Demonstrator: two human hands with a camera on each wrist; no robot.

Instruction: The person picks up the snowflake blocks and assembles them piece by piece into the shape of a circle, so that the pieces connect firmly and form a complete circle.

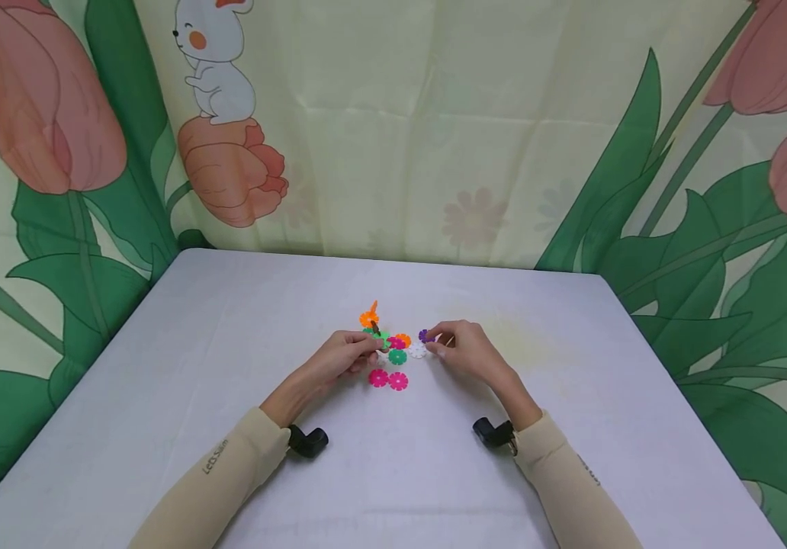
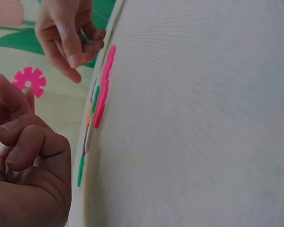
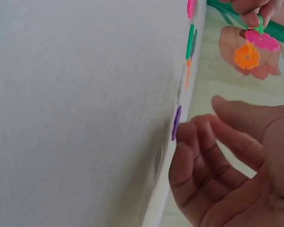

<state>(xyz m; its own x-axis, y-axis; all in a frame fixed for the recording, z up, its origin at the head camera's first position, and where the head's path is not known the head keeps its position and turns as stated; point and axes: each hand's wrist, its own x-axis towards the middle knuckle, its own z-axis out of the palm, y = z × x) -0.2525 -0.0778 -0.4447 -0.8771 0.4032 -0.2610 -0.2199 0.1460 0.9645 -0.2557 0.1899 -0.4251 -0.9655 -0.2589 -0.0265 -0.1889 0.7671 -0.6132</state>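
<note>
Cluster (image 1: 383, 338) of flower-shaped discs, in the left hand (image 1: 347, 354) above the counter (image 1: 393, 473). Clock directions apply to the head view and are taken from the loose green disc (image 1: 397, 357). The left hand lies at 9 o'clock, its grip pinching the cluster, which sits toward 11 o'clock. Orange, green, pink and brown parts show in it; the right wrist view shows its pink disc (image 3: 262, 40) and orange disc (image 3: 247, 57) close together. The right hand (image 1: 469, 351), at 3 o'clock, reaches to the purple disc (image 1: 424, 335) at 2 o'clock. Its grip appears released, fingers loosely bent and thumb apart; whether a fingertip touches the purple disc cannot be told. Other loose discs: white (image 1: 417, 350) between 2 and 3 o'clock, orange (image 1: 403, 340) just past 12, and a pink pair (image 1: 388, 380), side by side, between 6 and 7. Progress: the work appears to be partway along. Several parts seem already joined in the cluster, while the discs on the counter remain apart from it; their exact number is unclear.
</note>
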